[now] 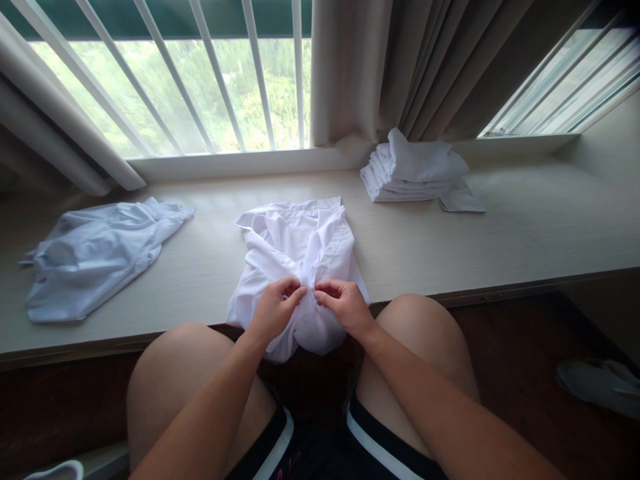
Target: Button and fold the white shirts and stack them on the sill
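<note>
A white button-up shirt (300,240) lies on the wide windowsill in front of me, its collar end toward the window and its lower part hanging over the front edge. My left hand (279,301) pinches one front edge of the shirt between thumb and fingers. Close beside it, my right hand (343,301) pinches the opposite front edge. The two fronts come together between my fingertips, while the shirt gapes open above them. Whether a button is between my fingers is too small to tell.
On the left of the pale sill (200,293) lies a crumpled white shirt (105,253). A stack of folded white shirts (417,170) stands at the back right. Grey curtains (350,73) and a barred window rise behind. A whitish bag-like item (597,383) rests on the floor at right.
</note>
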`<action>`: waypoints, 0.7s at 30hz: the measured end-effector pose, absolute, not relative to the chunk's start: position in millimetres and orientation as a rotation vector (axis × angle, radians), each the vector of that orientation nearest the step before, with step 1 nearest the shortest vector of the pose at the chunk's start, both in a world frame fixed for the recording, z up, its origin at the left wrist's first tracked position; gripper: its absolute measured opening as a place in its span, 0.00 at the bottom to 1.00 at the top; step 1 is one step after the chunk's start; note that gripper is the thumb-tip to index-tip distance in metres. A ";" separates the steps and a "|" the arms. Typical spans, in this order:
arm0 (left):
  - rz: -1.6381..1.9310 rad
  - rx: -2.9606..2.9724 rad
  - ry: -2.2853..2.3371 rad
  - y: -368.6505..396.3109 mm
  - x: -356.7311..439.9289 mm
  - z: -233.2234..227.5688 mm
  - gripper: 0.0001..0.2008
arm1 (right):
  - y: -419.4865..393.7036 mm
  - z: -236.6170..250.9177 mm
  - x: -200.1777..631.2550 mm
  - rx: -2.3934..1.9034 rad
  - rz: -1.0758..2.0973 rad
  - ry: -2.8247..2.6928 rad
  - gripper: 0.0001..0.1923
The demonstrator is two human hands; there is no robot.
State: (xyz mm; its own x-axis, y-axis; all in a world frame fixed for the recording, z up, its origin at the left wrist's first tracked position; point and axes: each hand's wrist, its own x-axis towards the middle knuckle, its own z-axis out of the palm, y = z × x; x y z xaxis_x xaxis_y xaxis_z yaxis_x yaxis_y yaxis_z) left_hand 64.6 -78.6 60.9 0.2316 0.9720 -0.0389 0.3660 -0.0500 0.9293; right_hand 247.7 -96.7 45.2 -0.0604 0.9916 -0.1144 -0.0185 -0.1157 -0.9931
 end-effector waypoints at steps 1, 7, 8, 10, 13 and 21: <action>0.829 1.587 1.286 -78.6 64.6 60.6 0.12 | -96.7 45.4 247.8 -1.248 1.346 -1.180 0.12; 0.791 1.577 1.266 -78.0 65.7 59.6 0.12 | -95.6 44.6 247.1 -1.188 1.350 -1.176 0.10; 0.788 1.562 1.253 -77.7 66.0 59.5 0.13 | -95.4 44.1 246.9 -1.185 1.348 -1.180 0.09; 0.786 1.518 1.210 -77.1 66.7 59.4 0.13 | -95.5 43.0 246.6 -1.182 1.350 -1.189 0.09; 0.777 1.447 1.144 -76.2 67.7 59.9 0.14 | -96.7 41.5 246.2 -1.182 1.348 -1.202 0.09; 0.737 1.348 1.091 -75.6 68.4 62.0 0.15 | -98.7 38.1 245.8 -1.184 1.293 -1.255 0.08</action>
State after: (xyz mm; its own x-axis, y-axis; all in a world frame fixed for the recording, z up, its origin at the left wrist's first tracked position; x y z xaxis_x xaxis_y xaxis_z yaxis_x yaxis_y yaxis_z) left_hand 68.4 -75.6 62.0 0.3614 0.9140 -0.1845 0.1697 0.1301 0.9769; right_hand 245.8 -98.7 38.1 -0.0847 0.9961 -0.0262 -0.0038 -0.0266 -0.9996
